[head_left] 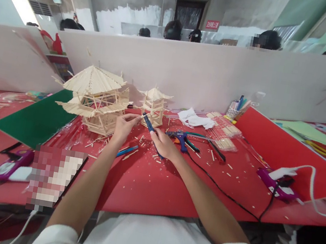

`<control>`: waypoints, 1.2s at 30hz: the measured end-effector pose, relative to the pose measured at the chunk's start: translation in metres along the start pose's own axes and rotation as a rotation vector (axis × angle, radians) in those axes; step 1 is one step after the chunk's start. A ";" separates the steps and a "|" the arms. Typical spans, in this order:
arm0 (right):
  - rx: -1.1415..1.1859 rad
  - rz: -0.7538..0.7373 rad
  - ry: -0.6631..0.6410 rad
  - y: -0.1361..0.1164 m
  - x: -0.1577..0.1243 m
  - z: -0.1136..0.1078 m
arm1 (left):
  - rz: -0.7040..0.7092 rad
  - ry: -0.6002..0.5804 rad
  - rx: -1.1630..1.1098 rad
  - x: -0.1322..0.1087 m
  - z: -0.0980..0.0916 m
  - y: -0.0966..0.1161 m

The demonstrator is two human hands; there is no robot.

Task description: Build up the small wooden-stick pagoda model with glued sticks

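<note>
My left hand (126, 126) has its fingers pinched at the tip of a small light wooden stick, in front of the small pagoda model (153, 103). My right hand (164, 142) is wrapped round a dark blue cutting tool (149, 124), whose tip is by the fingers of my left hand. To the left of my hands stands a larger stick-built pavilion (93, 97) with a wide, layered roof. A blue glue gun (182, 139) lies right of my right hand. Below my hands, a blue pen-like tool (127, 151) rests among stick scraps.
The red table (144, 190) carries many stick offcuts. White cloth (195, 118) and bagged sticks (227, 133) lie at the back. A green board (39, 117) is left, a red board (289, 157) right. Purple power strips (277, 186) with cables flank the work area; a pale partition (203, 70) stands behind.
</note>
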State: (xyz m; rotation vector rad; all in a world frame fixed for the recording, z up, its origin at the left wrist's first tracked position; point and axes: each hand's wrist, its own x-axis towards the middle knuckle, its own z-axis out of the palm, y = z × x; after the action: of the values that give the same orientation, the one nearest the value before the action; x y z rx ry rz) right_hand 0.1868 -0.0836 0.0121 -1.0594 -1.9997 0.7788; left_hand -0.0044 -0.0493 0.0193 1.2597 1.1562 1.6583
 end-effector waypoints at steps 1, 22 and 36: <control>0.003 0.001 0.002 0.001 0.000 0.000 | 0.003 -0.014 0.020 -0.001 0.000 0.001; 0.058 0.027 -0.013 0.009 0.001 0.007 | -0.066 -0.051 0.018 -0.002 -0.002 0.004; 0.018 0.000 -0.009 0.003 -0.001 0.004 | -0.078 -0.043 0.025 0.000 -0.004 0.004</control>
State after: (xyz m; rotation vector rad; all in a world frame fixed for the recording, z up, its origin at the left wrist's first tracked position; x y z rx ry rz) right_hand 0.1852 -0.0834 0.0077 -1.0479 -1.9966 0.8012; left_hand -0.0086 -0.0515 0.0224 1.2440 1.1889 1.5569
